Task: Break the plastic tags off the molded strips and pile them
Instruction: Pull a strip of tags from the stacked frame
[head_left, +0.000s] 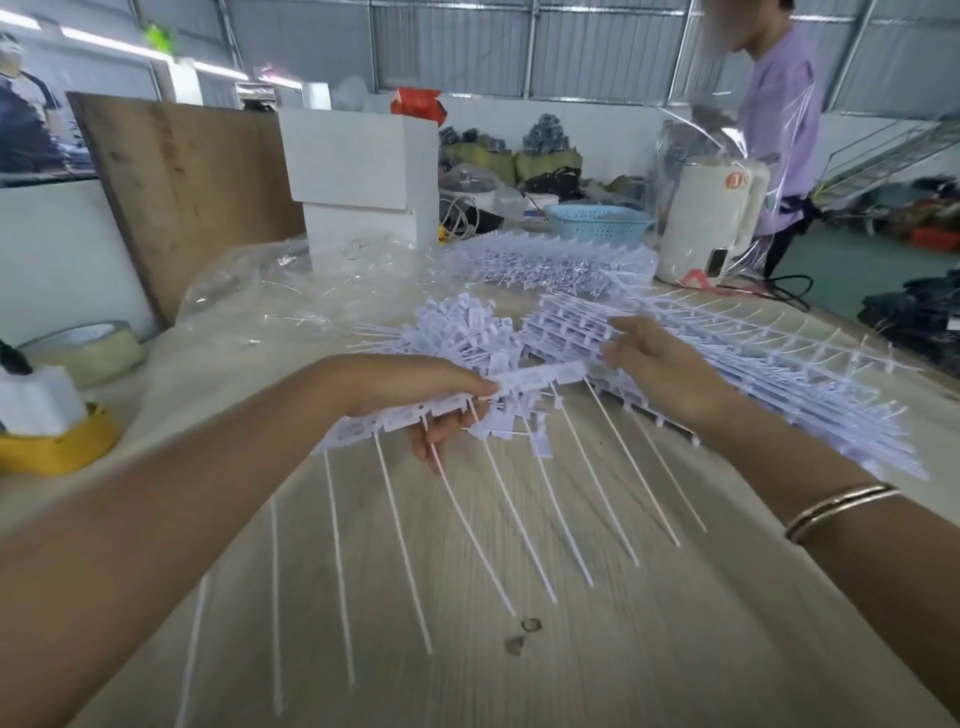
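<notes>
Worktop (519, 675): bare wood grain nearest you, with the long thin tails of your strip fanned over it; drag them sideways and they can snag or tangle.
Left hand (415, 395): your fingers (483, 387) are curled round a molded strip (519, 382), thumb on top, holding it up off the worktop. The hold sits at one end, so a hard twist may bend the whole strip rather than snap one tag.
Right hand (660, 364): your fingers lie loose and fairly straight on the stack of strips (779, 374), gripping nothing that I can see. Pull one out from under and the neighbours, interlocked by their tails, may slide with it off the right edge.
Pile of tags (467, 327): loose tags heaped just beyond your left hand, touching the stack. Drop new ones carelessly and they mix back into unbroken strips.
Further stack (561, 260): more strips behind, near the clear plastic bag (291, 291).
Kettle (711, 223): its cord trails by the stack's far end; tails could catch it.
</notes>
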